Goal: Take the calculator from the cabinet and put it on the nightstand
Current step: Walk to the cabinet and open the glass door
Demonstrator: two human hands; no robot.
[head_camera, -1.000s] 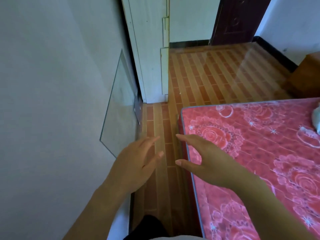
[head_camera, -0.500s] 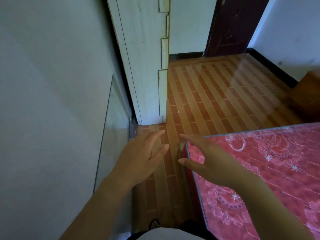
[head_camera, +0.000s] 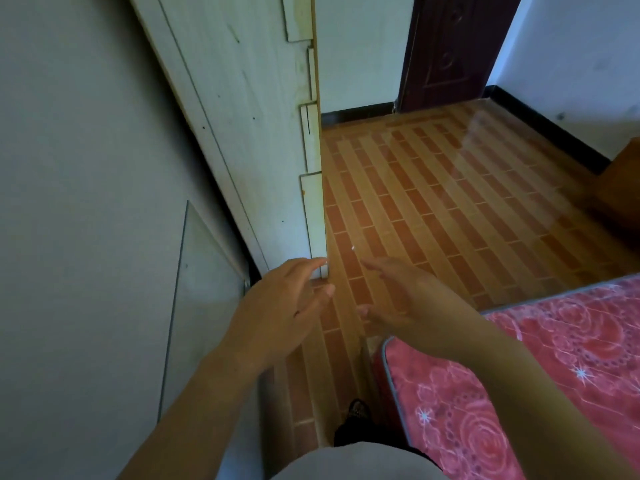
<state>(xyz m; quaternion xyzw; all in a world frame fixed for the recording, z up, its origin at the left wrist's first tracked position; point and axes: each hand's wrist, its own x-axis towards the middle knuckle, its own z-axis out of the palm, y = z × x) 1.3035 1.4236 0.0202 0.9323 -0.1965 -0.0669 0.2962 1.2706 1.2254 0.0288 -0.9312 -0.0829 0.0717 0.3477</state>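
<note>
Two empty hands are held out at centre frame, the left hand (head_camera: 280, 313) and right hand (head_camera: 398, 299) both spread open, nothing gripped. One white cabinet (head_camera: 256, 133) is seen at upper centre, one red floral mattress (head_camera: 519, 393) at lower right, one dark door (head_camera: 450, 50) at top right. The calculator cannot be seen.

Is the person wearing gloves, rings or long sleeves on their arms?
No. The left hand and right hand are bare, with no gloves, and no rings or watch show. Both forearms are uncovered; no sleeves reach into view.
</note>
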